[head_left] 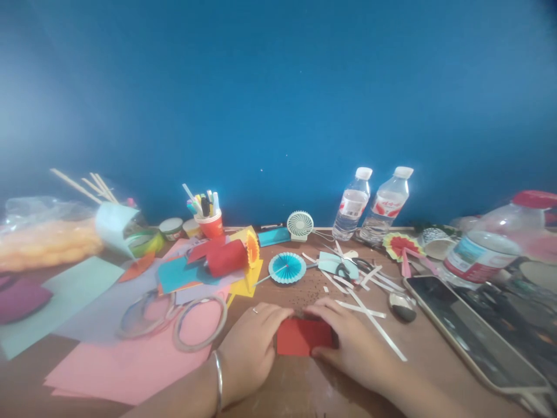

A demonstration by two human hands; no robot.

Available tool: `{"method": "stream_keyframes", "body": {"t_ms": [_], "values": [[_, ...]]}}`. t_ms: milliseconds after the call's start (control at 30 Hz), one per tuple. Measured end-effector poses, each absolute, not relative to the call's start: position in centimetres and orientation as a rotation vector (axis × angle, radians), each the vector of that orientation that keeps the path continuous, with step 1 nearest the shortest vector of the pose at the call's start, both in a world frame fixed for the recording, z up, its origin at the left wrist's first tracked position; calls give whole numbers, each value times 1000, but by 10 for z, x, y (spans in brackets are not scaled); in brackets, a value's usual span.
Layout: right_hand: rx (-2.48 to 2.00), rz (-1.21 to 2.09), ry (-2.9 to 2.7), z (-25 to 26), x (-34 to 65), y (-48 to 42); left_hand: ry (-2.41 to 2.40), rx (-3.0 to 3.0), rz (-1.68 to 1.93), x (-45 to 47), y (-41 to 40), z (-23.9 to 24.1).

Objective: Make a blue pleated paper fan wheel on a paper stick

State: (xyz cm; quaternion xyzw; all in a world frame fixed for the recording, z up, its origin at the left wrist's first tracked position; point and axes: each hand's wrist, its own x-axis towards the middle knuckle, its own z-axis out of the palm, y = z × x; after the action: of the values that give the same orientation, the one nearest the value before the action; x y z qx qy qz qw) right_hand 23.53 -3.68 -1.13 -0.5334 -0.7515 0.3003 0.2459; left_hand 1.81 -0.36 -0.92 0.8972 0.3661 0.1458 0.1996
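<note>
A small red folded paper lies on the wooden table in front of me. My left hand, with a ring and a bangle at the wrist, presses on its left edge with fingers curled over it. My right hand grips its right edge, thumb below and fingers on top. Both hands are closed on the paper.
Pink paper with two tape rings lies at left, beside coloured sheets and a red roll. A blue paper fan, scissors, white strips, a mini fan, two water bottles and a tablet lie behind and right.
</note>
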Motion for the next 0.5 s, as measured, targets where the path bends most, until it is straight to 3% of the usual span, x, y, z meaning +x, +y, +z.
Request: {"method": "stream_keyframes", "body": {"t_ms": [200, 500], "values": [[-1466, 811, -2038, -11, 236, -37, 1096, 2197, 579, 18, 3, -12], [-1382, 763, -2030, -12, 234, -38, 1064, 2376, 484, 25, 10, -7]]}}
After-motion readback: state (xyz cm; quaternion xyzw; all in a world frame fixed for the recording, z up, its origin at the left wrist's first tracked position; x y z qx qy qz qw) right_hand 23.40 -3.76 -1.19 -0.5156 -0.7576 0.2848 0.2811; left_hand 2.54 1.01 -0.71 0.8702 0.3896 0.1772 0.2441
